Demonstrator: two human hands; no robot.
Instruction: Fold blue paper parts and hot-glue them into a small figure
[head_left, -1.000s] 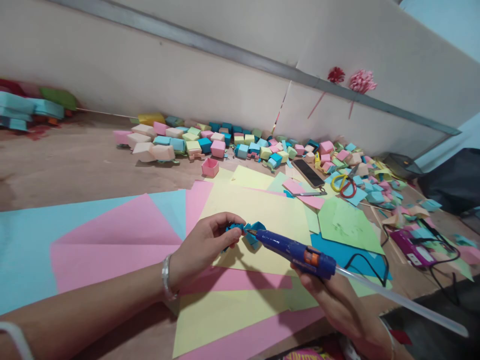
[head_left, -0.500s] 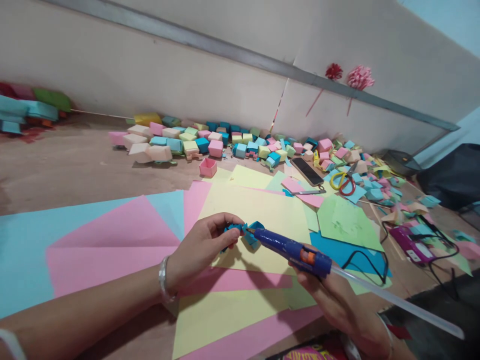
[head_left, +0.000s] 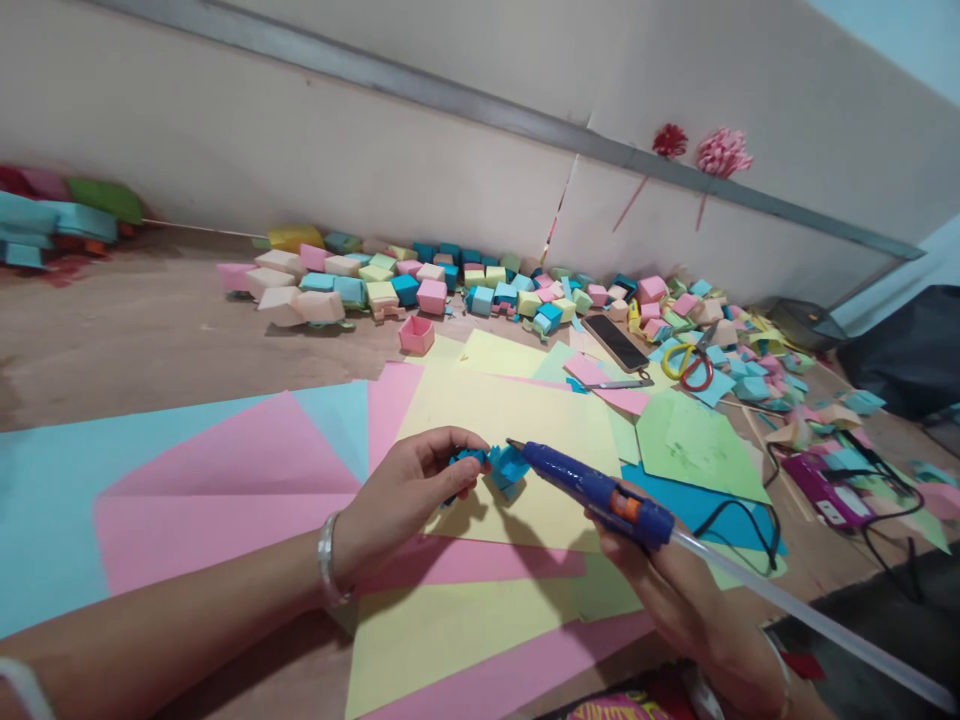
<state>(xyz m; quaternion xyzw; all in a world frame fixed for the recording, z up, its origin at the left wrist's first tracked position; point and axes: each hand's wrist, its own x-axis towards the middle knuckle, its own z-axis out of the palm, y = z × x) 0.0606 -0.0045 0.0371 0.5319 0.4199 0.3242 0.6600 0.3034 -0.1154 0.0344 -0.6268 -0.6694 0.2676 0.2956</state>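
My left hand (head_left: pixel 420 480) pinches a small blue folded paper piece (head_left: pixel 507 470) between thumb and fingers, above a pale yellow sheet (head_left: pixel 555 410). Part of the blue paper is hidden by the fingertips. In my right hand (head_left: pixel 660 570) is a dark blue glue gun (head_left: pixel 577 482) with an orange part and a long clear glue stick out of its back end. Its metal nozzle points left, just above the blue piece and slightly apart from it.
Many small folded paper boxes (head_left: pixel 431 296) line the wall. An open pink box (head_left: pixel 416 335) stands before them. To the right lie a phone (head_left: pixel 616 343), scissors (head_left: pixel 687 366), a green sheet (head_left: pixel 697 445) and a purple power strip (head_left: pixel 825 490) with black cables.
My right hand has moved the glue gun slightly up and to the right, lifting its nozzle off the blue paper. My left hand has stayed in place.
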